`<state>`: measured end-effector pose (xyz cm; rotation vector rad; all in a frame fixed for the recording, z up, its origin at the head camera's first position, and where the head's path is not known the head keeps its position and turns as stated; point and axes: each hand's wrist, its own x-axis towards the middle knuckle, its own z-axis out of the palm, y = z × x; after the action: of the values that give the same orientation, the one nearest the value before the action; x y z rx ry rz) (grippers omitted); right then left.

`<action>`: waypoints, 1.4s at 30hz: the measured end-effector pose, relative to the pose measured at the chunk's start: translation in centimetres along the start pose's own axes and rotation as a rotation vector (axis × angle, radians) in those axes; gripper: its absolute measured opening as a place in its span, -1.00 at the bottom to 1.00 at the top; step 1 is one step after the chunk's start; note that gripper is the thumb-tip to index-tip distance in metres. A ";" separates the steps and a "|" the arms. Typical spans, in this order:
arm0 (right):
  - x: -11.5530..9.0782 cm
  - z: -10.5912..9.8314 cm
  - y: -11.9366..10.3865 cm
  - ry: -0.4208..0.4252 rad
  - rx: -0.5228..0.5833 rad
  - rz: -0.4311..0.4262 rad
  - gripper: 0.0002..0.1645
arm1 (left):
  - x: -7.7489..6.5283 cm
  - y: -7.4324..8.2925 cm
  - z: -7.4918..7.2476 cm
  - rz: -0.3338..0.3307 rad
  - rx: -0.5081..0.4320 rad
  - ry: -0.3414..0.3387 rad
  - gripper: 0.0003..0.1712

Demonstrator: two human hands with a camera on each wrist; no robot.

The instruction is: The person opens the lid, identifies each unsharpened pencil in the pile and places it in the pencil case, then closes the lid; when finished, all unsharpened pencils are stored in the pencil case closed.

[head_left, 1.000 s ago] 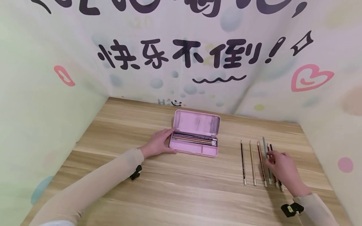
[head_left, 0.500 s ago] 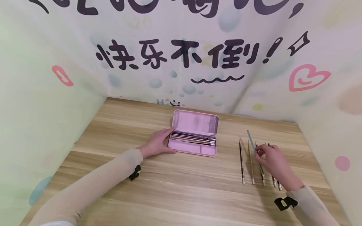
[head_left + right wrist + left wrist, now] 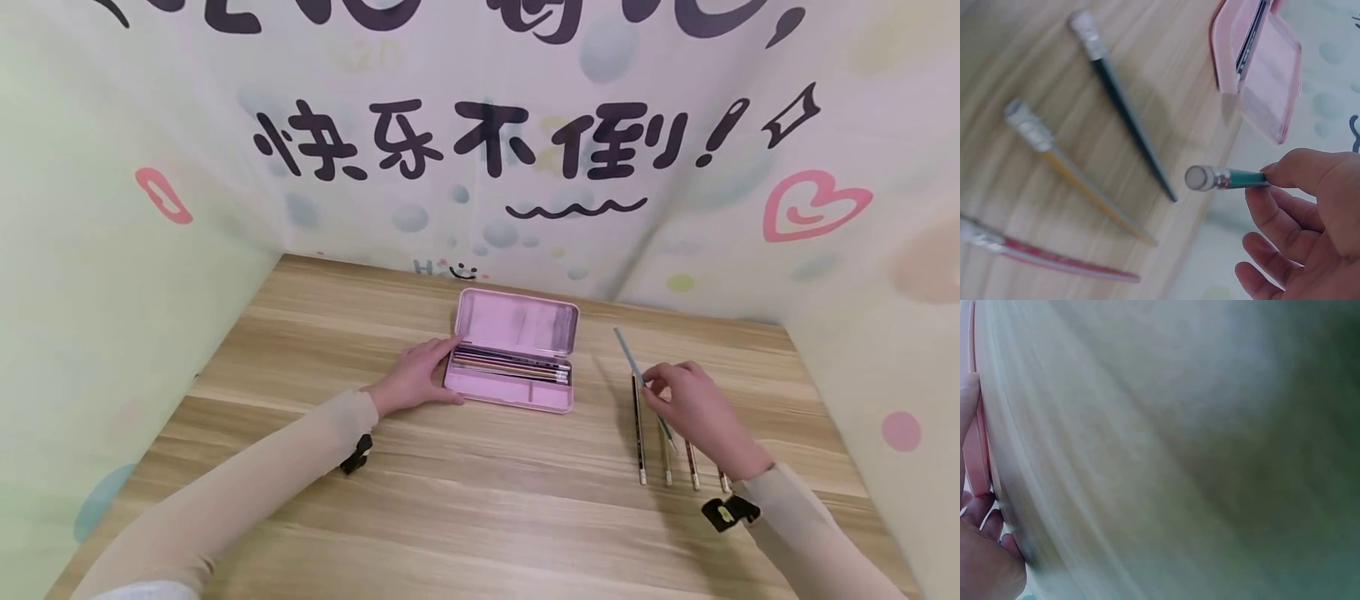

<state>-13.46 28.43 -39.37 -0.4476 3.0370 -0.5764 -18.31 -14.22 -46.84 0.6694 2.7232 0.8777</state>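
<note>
An open pink pencil case (image 3: 491, 386), its lid tilted back, holds several pencils (image 3: 517, 365) in its rear compartment. My left hand (image 3: 412, 379) grips the case's left end, thumb at the front edge and fingers toward the hinge; the left wrist view shows only part of this hand beside the case's pink edge (image 3: 979, 450). In my right hand (image 3: 693, 412) a green pencil (image 3: 1244, 179) is pinched between thumb and fingers. It is raised over the table, eraser end toward the right wrist camera, above a row of pencils right of the case.
On the wooden table (image 3: 465, 517) lie a black pencil (image 3: 639, 433), a yellow pencil (image 3: 1085, 187), a red pencil (image 3: 1060, 259) and at least one more, partly hidden under the right hand. A printed cloth (image 3: 420, 217) hangs behind the table, with pale walls at both sides.
The right hand has lifted the green pencil from the row and carried it left, toward the pencil case. My left hand has kept its hold on the case.
</note>
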 end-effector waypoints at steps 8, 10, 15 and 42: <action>2.1 0.6 -2.0 0.009 -0.031 -0.122 -0.81 | 0.0 0.1 -0.3 -0.015 -0.005 -0.019 0.29; 2.6 0.8 -2.6 0.007 -0.035 -0.146 -0.83 | -0.1 0.2 -0.3 -0.011 -0.001 -0.017 0.29; 4.1 1.2 -3.8 0.021 -0.062 -0.224 -0.88 | -0.2 0.2 -0.3 -0.003 -0.004 -0.008 0.28; 9.8 4.2 -8.1 -0.028 -0.185 -0.491 -0.94 | -0.2 0.1 -0.3 0.002 0.010 -0.010 0.26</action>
<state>-20.31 16.97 -39.99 -1.2138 2.9609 -0.2881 -18.24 -14.39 -46.54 0.6769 2.7203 0.8591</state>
